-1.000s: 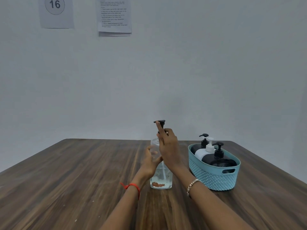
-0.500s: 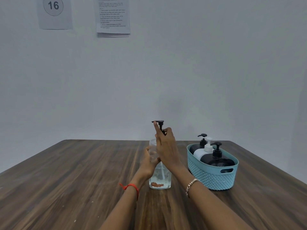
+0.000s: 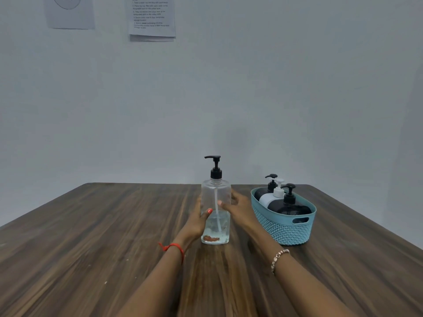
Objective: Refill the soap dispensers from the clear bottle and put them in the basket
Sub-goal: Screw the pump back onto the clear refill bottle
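The clear bottle [image 3: 215,202] stands upright on the wooden table [image 3: 91,236], with a black pump on top and a little liquid at the bottom. My left hand [image 3: 199,220] wraps its left side. My right hand [image 3: 238,208] touches its right side, thumb on the front. To the right, the teal basket [image 3: 283,229] holds two black dispensers [image 3: 289,205] and a white dispenser [image 3: 271,199], all upright with pumps on.
Two paper sheets [image 3: 151,17] hang on the grey wall behind. The table's far edge runs just behind the bottle and basket. Bare wood stretches to the left and in front of my arms.
My right hand has dropped from the pump head to the bottle's right side. The pump now stands uncovered. The view has tilted slightly.
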The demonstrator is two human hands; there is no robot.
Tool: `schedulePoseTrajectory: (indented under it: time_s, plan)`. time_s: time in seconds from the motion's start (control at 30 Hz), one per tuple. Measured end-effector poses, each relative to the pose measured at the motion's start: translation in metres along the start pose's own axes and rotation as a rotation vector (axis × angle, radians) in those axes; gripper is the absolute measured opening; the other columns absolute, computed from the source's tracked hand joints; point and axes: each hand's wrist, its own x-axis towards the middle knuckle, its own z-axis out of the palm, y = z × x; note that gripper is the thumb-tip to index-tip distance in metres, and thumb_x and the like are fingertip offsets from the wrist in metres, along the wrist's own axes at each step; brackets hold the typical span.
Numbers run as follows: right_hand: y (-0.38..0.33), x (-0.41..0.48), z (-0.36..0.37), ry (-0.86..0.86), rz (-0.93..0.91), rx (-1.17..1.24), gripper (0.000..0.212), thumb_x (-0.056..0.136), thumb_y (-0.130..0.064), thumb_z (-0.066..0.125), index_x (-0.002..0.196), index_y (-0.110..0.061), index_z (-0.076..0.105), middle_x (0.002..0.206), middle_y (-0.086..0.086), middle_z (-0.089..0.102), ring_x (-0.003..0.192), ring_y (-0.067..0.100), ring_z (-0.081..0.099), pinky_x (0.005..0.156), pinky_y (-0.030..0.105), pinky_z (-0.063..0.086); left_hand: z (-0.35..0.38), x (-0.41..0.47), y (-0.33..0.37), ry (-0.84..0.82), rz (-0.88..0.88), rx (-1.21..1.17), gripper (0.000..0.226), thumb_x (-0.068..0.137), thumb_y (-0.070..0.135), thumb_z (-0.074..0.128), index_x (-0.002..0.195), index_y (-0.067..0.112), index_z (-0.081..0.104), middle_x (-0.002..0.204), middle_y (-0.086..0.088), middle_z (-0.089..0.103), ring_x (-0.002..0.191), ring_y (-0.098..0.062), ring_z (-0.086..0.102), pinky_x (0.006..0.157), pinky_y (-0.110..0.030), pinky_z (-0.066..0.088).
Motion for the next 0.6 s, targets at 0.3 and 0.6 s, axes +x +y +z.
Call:
schedulePoseTrajectory:
  time_s: [0.3,0.6]
  plan:
    - [0.001,0.009,-0.004,-0.053,0.039,-0.126,0.055,0.078,-0.007,0.07,0.128,-0.011,0.049,0.126,0.008,0.059,0.109,0.02,0.058,0.094,0.031,0.047,-0.004,0.008,0.002,0.055,0.015,-0.031,0.036,0.095,0.013,0.048,0.126,0.03,0.041,0.119,-0.016,0.059,0.105,-0.026,0.062,0.091,-0.043,0.053]
    - [-0.014,0.078,-0.017,-0.033,0.109,-0.282,0.044,0.077,0.004,0.066,0.117,0.003,0.047,0.11,0.016,0.055,0.105,0.031,0.056,0.09,0.046,0.052,-0.007,0.079,0.003,0.028,0.041,-0.006,0.032,0.094,0.011,0.049,0.124,0.017,0.042,0.105,-0.005,0.058,0.099,-0.022,0.06,0.087,-0.043,0.052]
